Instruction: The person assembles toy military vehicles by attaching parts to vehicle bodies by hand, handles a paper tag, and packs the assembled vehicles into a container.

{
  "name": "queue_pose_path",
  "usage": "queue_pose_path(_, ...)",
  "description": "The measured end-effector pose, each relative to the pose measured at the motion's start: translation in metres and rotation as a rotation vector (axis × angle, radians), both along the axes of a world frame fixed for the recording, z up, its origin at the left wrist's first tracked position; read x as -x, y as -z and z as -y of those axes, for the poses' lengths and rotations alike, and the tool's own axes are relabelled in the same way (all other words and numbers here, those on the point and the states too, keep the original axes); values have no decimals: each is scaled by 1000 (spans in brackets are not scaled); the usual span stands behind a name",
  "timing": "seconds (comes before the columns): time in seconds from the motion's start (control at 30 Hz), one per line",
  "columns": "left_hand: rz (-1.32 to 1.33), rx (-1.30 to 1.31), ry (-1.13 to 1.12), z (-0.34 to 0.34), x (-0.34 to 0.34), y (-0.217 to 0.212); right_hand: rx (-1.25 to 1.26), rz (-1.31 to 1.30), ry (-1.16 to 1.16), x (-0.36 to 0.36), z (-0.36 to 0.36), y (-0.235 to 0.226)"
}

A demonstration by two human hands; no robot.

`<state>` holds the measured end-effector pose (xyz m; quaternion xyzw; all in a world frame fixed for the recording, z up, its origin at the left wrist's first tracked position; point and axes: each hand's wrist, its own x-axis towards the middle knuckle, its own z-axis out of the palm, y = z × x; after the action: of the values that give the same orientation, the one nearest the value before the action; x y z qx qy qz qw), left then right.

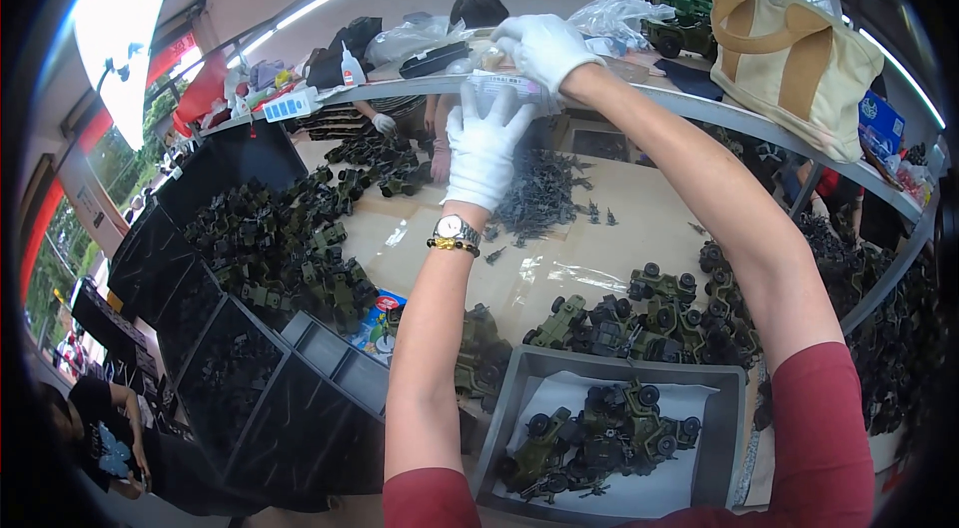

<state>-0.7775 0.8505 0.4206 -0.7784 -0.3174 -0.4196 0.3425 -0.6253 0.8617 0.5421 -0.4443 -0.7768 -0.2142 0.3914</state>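
Both my hands wear white gloves and reach up to the shelf edge (639, 93) above the table. My left hand (483, 150) has its fingers spread flat against a clear plastic bag (496, 85) at that edge. My right hand (542, 46) curls over the top of the same bag and grips it. A watch sits on my left wrist. Below my arms, a grey tray (726, 448) lined with white paper holds several green toy military vehicles (599, 433).
Heaps of green toy vehicles (290, 238) and small grey figures (539, 193) cover the table. Black bins (230, 368) line the left. A tan canvas bag (799, 58) and plastic bags sit on the shelf. Another person (400, 113) works across the table; someone in black (100, 438) is at lower left.
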Motion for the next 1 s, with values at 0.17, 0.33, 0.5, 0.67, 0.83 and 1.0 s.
queue_pose_path(0.17, -28, -13, -72, 4, -5, 2, 303, 350, 281, 5, 7, 14)
queue_pose_path(0.33, -94, -22, -4, -7, 14, 5, 132, 435, 298, 19, 3, 32)
queue_pose_path(0.5, -128, -55, 44, -14, 10, -3, 111, 337, 165, -30, -56, 33)
queue_pose_path(0.67, -41, -52, -6, -23, 22, 9, 158, 341, 228, -12, -40, 31)
queue_pose_path(0.83, -352, 275, -192, 0, 77, 44, 145, 310, 355, 16, -23, 37)
queue_pose_path(1.0, -265, 509, -189, 60, 86, 75, 267, 312, 387, 8, 18, 19)
